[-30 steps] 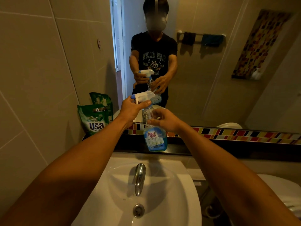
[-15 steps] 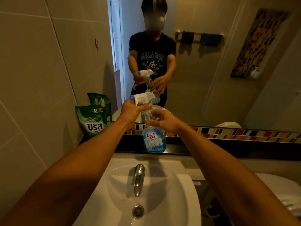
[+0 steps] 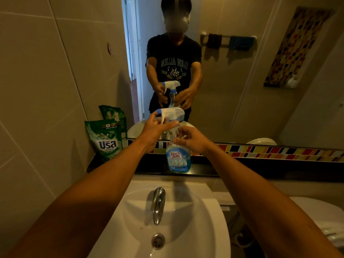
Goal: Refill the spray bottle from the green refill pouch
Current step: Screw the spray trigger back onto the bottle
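Standing upright on the dark ledge (image 3: 242, 169) behind the white ceramic basin (image 3: 195, 229), the clear plastic spray bottle with a blue "King's Stella" label (image 3: 178, 159) holds blue liquid only in its lower part. The left hand (image 3: 154, 132) curls around the white trigger sprayer head with a blue nozzle (image 3: 170, 114), thumb and fingers closed on it. The right hand (image 3: 191, 139) pinches the bottle's clear neck, fingers clamped on it just below the sprayer. Well to the left, the green soft plastic refill pouch marked "Usa" (image 3: 106, 139) leans against the beige tiled wall (image 3: 37, 90) on the same ledge, untouched. A chrome tap (image 3: 158, 204) points down into the basin.
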`<state>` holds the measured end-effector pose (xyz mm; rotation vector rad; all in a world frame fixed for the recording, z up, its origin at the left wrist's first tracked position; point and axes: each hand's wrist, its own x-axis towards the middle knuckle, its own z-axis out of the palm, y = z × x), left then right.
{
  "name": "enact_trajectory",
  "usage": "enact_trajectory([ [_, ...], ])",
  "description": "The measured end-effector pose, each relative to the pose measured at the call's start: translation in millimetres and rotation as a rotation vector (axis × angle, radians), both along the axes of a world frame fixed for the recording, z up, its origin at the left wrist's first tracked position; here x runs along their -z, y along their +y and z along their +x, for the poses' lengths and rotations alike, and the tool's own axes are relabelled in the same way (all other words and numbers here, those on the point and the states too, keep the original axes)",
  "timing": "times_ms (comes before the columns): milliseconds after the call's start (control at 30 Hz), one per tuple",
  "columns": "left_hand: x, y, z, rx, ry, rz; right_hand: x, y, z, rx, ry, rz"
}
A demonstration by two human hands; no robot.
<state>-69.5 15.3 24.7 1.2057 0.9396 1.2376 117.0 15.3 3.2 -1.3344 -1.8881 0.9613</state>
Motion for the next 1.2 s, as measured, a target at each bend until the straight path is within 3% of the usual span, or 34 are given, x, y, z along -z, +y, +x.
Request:
enact_trajectory([
  [233,67.2,-27.9,-8.0,-0.125,0.148,-0.223,17.9,5.7,22.4,0.090,0.018,-0.074],
  [433,103.6,-38.5,14.7,-0.005,0.309,-0.287,31.2,12.1,34.6,0.094,0.043,-0.101],
  [633,111.6,-30.4,46.1,0.090,0.270,-0.309,49.4,21.5,39.3,0.117,0.087,-0.120],
  [1200,156.0,15.5,75.0,0.022,0.194,-0.316,79.1,61.9,59.6,0.057,0.135,-0.229],
])
